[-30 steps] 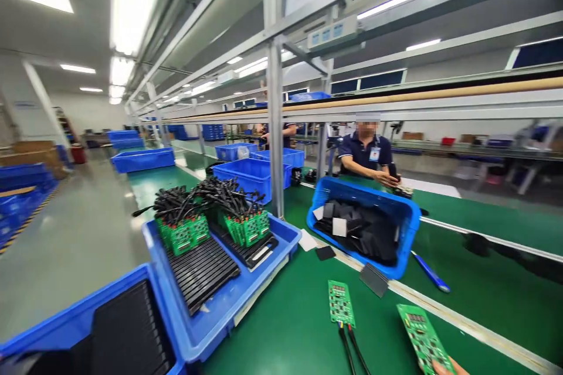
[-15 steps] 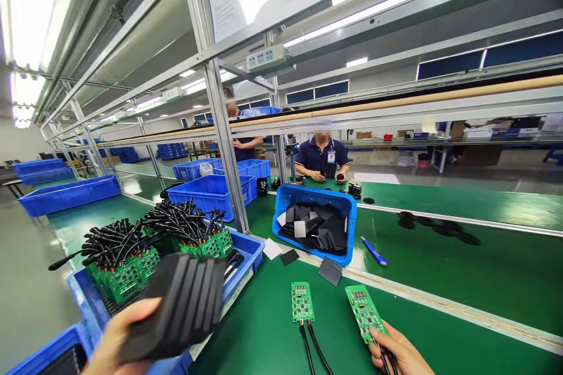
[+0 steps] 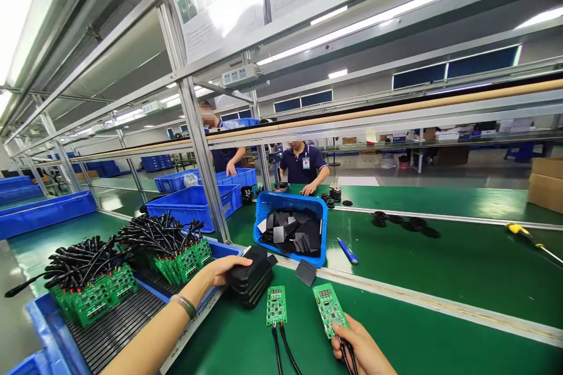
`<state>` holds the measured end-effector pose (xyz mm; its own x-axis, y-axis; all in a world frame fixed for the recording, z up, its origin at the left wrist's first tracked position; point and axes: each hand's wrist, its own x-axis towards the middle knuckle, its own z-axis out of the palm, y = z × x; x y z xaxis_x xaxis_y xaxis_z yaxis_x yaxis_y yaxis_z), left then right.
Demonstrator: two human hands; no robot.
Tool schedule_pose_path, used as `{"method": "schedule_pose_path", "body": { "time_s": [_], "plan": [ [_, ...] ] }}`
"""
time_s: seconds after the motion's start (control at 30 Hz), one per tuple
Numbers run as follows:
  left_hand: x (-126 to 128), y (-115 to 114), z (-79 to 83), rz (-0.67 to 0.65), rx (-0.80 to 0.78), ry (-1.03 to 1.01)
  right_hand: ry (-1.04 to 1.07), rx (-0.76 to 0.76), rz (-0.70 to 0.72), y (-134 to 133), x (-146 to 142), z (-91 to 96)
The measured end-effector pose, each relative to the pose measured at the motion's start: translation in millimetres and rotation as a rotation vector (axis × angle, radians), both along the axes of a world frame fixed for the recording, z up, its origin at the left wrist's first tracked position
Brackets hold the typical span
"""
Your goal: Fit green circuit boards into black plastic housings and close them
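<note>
My left hand point(image 3: 226, 270) grips a stack of black ribbed plastic parts point(image 3: 253, 282) at the edge of the green bench, beside the blue bin of boards. In my right hand point(image 3: 358, 343) is a green circuit board point(image 3: 329, 310), pinched at its lower end where black cables run down. A second circuit board point(image 3: 277, 304) lies flat on the bench between my hands, its two black cables pointing toward me. Just past the boards, a dark flat pad point(image 3: 305, 273) rests near a blue bin point(image 3: 323, 249) filled with dark and grey pads.
At left, a blue bin point(image 3: 53, 328) holds rows of circuit boards with bundled black cables. A blue pen-like tool point(image 3: 348, 251) and a yellow-handled screwdriver point(image 3: 521, 231) lie to the right. A metal post point(image 3: 203, 158) rises behind. Two co-workers point(image 3: 303, 164) are across the bench.
My left hand has carried the black stack rightward and away from me, down to the bench edge. My right hand still holds its board. The camera view has turned slightly right.
</note>
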<state>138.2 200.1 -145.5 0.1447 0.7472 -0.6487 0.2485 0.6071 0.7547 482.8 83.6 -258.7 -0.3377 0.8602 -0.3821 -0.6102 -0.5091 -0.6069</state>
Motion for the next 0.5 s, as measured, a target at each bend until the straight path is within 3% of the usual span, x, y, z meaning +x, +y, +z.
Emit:
{"method": "schedule_pose_path", "body": {
  "time_s": [0.13,0.27,0.4,0.5],
  "plan": [
    [-2,-6,21.7,-0.202,0.294,0.332,0.01,-0.013,-0.008,-1,1,12.7],
    [13,-22,25.2,-0.285,0.583,0.792,-0.001,0.003,-0.008,-5,3,20.4],
    [33,-41,13.8,-0.348,0.595,1.031,-0.002,0.014,-0.012,-8,4,19.8],
    [38,-52,3.7,-0.316,0.611,1.112,-0.001,0.017,-0.017,-8,3,17.1]
  ]
}}
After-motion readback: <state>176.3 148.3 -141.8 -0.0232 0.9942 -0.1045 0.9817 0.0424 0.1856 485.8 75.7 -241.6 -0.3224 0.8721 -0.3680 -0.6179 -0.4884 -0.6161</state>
